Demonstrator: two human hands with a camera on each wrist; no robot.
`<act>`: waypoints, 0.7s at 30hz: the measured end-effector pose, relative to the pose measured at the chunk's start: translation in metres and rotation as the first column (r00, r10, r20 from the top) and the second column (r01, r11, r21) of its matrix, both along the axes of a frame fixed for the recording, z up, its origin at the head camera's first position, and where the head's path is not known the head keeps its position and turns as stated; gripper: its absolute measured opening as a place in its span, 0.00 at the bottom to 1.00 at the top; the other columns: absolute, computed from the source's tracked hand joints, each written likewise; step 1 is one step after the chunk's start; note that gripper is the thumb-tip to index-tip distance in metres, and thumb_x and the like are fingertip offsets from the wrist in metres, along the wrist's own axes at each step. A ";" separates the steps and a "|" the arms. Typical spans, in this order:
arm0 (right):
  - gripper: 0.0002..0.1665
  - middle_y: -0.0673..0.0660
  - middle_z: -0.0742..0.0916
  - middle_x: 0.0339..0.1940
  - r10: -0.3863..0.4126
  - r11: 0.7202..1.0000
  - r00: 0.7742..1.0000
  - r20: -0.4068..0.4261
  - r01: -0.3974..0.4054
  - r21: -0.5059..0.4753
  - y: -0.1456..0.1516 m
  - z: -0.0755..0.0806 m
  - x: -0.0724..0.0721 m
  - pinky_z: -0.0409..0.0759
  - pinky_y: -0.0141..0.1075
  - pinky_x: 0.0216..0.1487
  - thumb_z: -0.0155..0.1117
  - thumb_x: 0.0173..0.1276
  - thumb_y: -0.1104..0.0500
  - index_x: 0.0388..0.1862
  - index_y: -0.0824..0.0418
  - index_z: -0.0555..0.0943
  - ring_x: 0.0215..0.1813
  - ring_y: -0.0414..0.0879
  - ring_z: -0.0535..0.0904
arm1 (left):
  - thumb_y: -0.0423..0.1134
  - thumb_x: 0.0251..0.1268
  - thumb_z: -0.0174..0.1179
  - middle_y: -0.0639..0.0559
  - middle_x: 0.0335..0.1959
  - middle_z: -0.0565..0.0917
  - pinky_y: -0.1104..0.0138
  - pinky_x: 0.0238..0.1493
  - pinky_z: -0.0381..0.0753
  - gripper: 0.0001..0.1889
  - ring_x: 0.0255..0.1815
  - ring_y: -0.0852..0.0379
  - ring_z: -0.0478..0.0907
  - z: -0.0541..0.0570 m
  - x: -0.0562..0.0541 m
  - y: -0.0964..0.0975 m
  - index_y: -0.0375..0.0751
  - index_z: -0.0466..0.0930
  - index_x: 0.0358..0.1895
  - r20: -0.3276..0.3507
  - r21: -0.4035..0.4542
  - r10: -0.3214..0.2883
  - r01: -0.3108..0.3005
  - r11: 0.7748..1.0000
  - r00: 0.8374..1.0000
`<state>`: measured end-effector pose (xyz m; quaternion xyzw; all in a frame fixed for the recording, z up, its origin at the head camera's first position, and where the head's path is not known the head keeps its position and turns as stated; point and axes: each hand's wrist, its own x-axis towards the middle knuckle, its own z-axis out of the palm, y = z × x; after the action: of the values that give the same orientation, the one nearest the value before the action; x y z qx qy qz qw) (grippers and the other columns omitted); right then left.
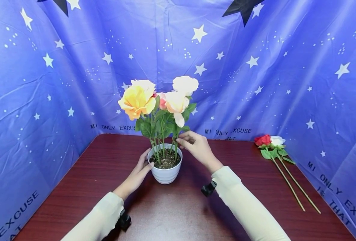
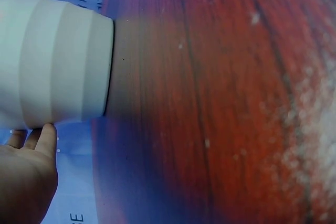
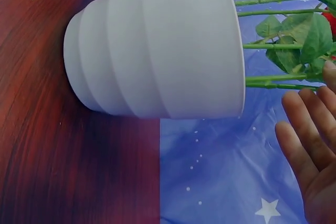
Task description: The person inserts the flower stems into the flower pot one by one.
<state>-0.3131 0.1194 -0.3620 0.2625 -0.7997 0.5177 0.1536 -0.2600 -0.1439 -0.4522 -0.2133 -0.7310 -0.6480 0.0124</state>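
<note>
Left hand (image 1: 138,172): spread wide against the left side of the white pot (image 1: 165,174), thumb up by the front rim, other fingers laid along the wall behind.
Right hand (image 1: 197,149): up at the rightmost stem (image 1: 176,151), thumb and forefinger drawn narrow just above the rim. Pinching or merely touching? Cannot tell. Remaining fingers loose in the right wrist view.
White pot: standing upright on the red-brown tabletop (image 1: 81,180), set in from the back edge, about midway between left and right edges. Ringed with ridges outside, filled with dark, speckled soil (image 1: 166,163).
Blooms: crowded high over the pot! Big yellow bloom (image 1: 137,102) out front on the left, pale bloom (image 1: 145,83) just behind; pink bloom (image 1: 161,101) in the middle; peach bloom (image 1: 175,101) and white bloom (image 1: 185,84) to the right. Green leaves (image 1: 147,128) beneath.
Right edge: over here, red rose (image 1: 262,140) and white rose (image 1: 276,140) lying side by side, heads by the back right corner, long stems slanting frontward. Well apart from the pot.
Sleeves (image 1: 241,194): pale, reaching in from the front, black device (image 1: 209,188) at each cuff.
Backdrop (image 1: 153,57): blue, white-starred, rising beyond the back edge.
</note>
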 end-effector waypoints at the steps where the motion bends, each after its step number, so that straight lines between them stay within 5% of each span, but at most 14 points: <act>1: 0.09 0.46 0.90 0.31 0.000 1.000 1.000 -0.005 0.000 0.012 0.002 0.000 0.000 0.85 0.37 0.36 0.71 0.69 0.52 0.43 0.54 0.86 0.32 0.45 0.87 | 0.36 0.81 0.47 0.33 0.79 0.50 0.45 0.72 0.54 0.33 0.76 0.35 0.53 0.000 0.000 0.000 0.43 0.42 0.81 0.002 0.000 0.000 0.000 1.000 1.000; 13: 0.12 0.47 0.88 0.29 -0.076 0.985 0.997 -0.024 0.079 0.151 0.053 0.003 0.004 0.83 0.40 0.34 0.69 0.69 0.45 0.44 0.50 0.86 0.34 0.52 0.86 | 0.36 0.81 0.47 0.33 0.78 0.50 0.45 0.72 0.53 0.34 0.76 0.36 0.53 -0.001 -0.001 0.000 0.40 0.41 0.81 0.010 0.004 0.007 -0.008 1.000 1.000; 21: 0.16 0.48 0.88 0.27 -0.201 0.935 0.978 -0.060 0.210 0.286 0.112 -0.002 -0.002 0.78 0.40 0.33 0.67 0.70 0.43 0.47 0.52 0.86 0.33 0.46 0.85 | 0.36 0.81 0.47 0.33 0.78 0.51 0.45 0.72 0.55 0.34 0.76 0.36 0.54 -0.002 -0.002 0.001 0.39 0.41 0.81 0.007 -0.001 0.010 -0.010 1.000 1.000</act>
<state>-0.3149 0.2313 -0.3639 0.2049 -0.8876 0.3717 0.1788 -0.2615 -0.1431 -0.4538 -0.2073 -0.7325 -0.6483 0.0131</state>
